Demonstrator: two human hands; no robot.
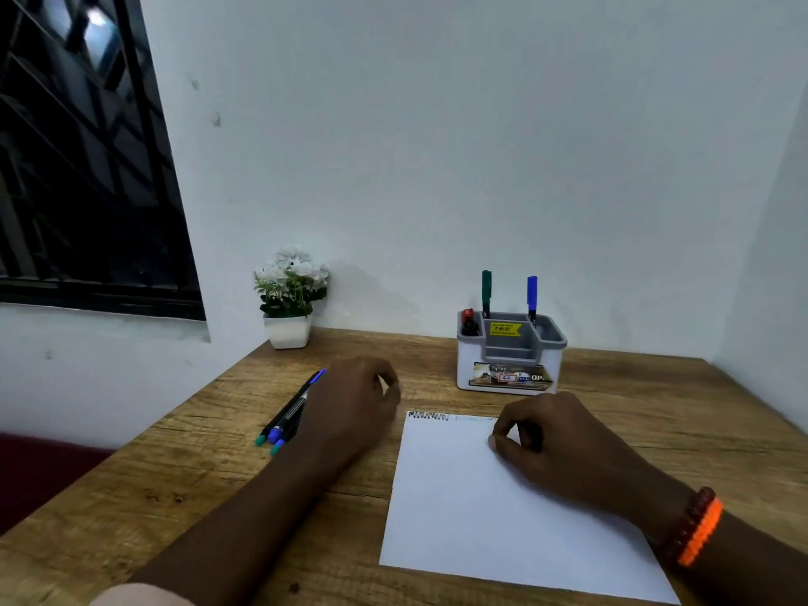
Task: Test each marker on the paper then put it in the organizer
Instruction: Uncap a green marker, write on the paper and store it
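Note:
A white paper sheet (pixel 472 509) lies on the wooden desk (pixel 196 474), with black and faint green scribbles (pixel 437 416) along its top edge. My right hand (pixel 564 452) rests on the paper's upper right part, its fingers pinched round a dark marker (pixel 530 434) that is mostly hidden. My left hand (pixel 350 413) sits with curled fingers beside a bundle of loose markers (pixel 284 422) with teal and blue ends. What it holds, if anything, is hidden. The grey and white organizer (pixel 509 369) holds a green marker (pixel 486 290), a blue marker (pixel 532 297) and a red-capped marker (pixel 469 319).
A small white pot of white flowers (pixel 289 299) stands at the desk's back left against the wall. A dark barred window (pixel 87 168) is on the left. The desk's left edge runs diagonally, with a dark red seat (pixel 39 474) below it.

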